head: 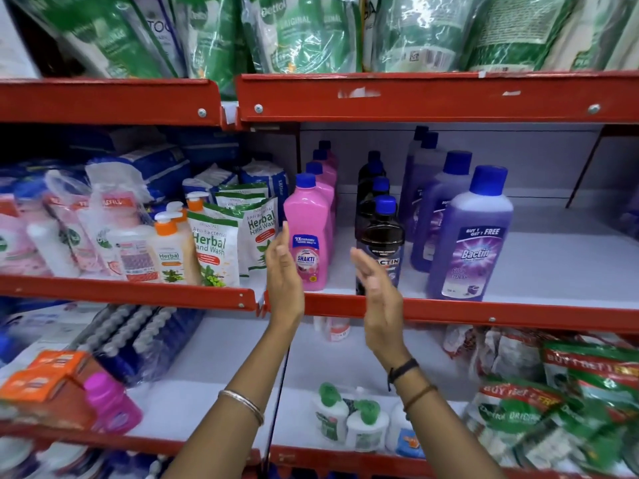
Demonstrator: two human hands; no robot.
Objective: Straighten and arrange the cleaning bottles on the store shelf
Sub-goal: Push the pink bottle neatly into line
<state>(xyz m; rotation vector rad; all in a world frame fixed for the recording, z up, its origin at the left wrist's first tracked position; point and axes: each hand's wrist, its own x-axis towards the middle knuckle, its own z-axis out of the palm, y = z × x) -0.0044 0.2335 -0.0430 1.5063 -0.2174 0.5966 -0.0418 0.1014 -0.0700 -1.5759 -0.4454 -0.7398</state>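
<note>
On the middle shelf [518, 311] stand three rows of blue-capped bottles running front to back. The pink Shakti bottle [308, 233] leads the left row, a black Bactin bottle [380, 242] the middle row, a purple Bactin bottle [473, 236] the right row. All stand upright. My left hand [283, 271] is flat and open just left of the pink bottle, palm toward it, apart from it. My right hand [375, 281] is open in front of the black bottle, covering its lower label, holding nothing.
Herbal hand wash pouches [216, 248] and pump bottles [171, 250] crowd the shelf's left part. Green refill packs [304, 32] hang over the red edge of the top shelf. Below are small green-capped bottles [349, 420], a magenta bottle [110, 402] and green packets [567, 402].
</note>
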